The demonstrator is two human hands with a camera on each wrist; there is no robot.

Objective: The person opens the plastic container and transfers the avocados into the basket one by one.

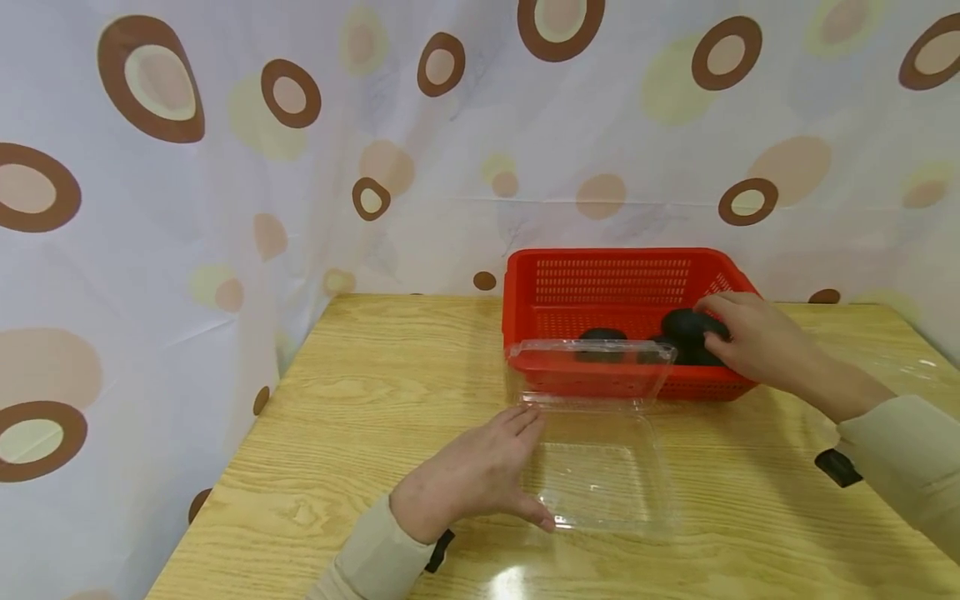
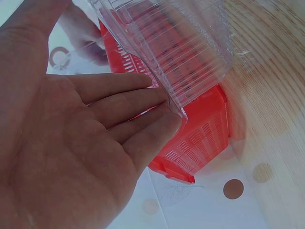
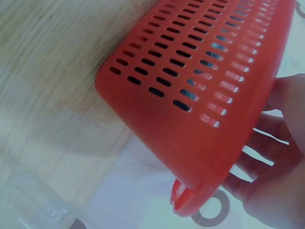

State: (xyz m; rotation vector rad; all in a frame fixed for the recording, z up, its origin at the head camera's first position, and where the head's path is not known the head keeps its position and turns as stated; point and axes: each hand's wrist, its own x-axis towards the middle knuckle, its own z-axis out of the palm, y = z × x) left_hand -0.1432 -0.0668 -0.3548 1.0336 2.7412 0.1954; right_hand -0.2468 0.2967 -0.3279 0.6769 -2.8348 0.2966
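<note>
My right hand reaches over the right side of a red plastic basket and grips a dark oval avocado between thumb and fingers. Other dark avocados lie inside the basket. In front of it stands a clear plastic clamshell box with its lid raised against the basket's front. My left hand rests at the box's left edge, fingertips toward the hinge and thumb at the near corner. The left wrist view shows its fingers nearly straight along the clear rim. The basket wall hides the avocados in the right wrist view.
The wooden table carries everything. Another clear plastic piece lies on the right, partly behind the right forearm. A patterned curtain hangs behind the table and along its left side.
</note>
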